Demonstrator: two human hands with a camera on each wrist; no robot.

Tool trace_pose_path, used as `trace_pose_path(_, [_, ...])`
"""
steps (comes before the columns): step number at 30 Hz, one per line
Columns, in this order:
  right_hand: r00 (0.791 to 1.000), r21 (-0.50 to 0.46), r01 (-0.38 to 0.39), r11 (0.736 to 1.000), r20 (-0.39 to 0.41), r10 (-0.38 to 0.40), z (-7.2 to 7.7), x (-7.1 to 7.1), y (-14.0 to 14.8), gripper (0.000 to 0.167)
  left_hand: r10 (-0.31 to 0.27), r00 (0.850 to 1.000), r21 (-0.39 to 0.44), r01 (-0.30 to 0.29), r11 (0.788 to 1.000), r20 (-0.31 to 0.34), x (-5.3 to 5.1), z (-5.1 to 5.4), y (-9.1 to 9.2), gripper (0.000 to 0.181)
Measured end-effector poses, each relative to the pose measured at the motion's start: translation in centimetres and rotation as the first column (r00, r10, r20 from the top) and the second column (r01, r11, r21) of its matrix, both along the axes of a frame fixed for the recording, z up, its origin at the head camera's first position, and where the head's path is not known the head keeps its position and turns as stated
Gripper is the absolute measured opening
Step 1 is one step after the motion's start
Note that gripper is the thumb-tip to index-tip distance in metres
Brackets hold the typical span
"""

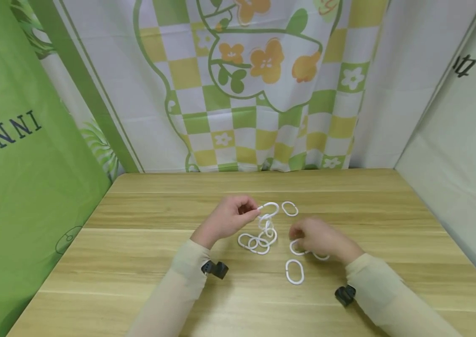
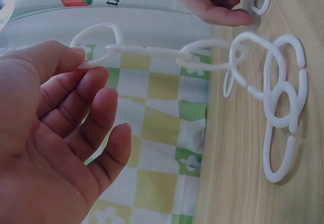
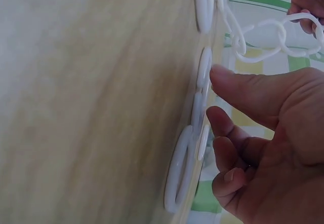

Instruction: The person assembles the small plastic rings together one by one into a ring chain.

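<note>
My left hand (image 1: 231,217) pinches the top link of a white plastic link chain (image 2: 152,51) between thumb and fingertips. From there the chain runs down to the tabletop, where its lower links (image 1: 274,238) lie in a small heap. In the left wrist view the other fingers of that hand are loosely bent. My right hand (image 1: 319,238) is low over loose white oval links (image 1: 291,248), partly covering them. The right wrist view shows its thumb and fingertips apart beside the links (image 3: 174,176), with nothing gripped between them.
One loose link (image 1: 282,206) lies beyond the right hand, and another (image 1: 303,273) lies nearer the front. The wooden table (image 1: 115,281) has a printed curtain (image 1: 238,126) behind it, a green cloth (image 1: 18,187) at left and a pale panel (image 1: 465,168) at right.
</note>
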State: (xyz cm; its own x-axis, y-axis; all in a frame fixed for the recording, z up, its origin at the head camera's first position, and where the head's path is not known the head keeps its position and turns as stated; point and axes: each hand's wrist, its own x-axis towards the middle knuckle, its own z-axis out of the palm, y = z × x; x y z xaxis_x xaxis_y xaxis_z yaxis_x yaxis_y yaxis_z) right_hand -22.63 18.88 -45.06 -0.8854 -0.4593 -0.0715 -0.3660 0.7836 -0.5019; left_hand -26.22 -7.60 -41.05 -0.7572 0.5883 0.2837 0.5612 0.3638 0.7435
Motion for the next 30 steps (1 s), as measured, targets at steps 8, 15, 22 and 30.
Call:
trace_pose_path(8, [0.999,0.077,-0.026,0.997,0.039,0.023,-0.05,-0.01,-0.53,0.019,-0.016,1.000,-0.013,0.016,1.000,0.014,-0.01,-0.27,0.12,0.012])
trace_pose_path(15, [0.999,0.089,-0.046,0.995,-0.010,0.047,-0.19,-0.09,-0.69,0.020,-0.014,1.000,-0.023,0.015,1.000,0.028,0.05,-0.33,0.25,0.008])
trace_pose_path(22, [0.997,0.111,-0.066,0.992,-0.020,0.069,-0.35,-0.10,-0.82,0.017,-0.019,0.999,-0.032,0.020,0.999,0.030,0.27,-0.19,0.39,0.008])
trace_pose_path(30, [0.998,-0.024,-0.055,0.998,0.037,0.056,0.13,-0.16,-0.43,0.014,-0.023,0.999,-0.035,0.024,0.999,0.031,0.31,-0.25,0.66,0.009])
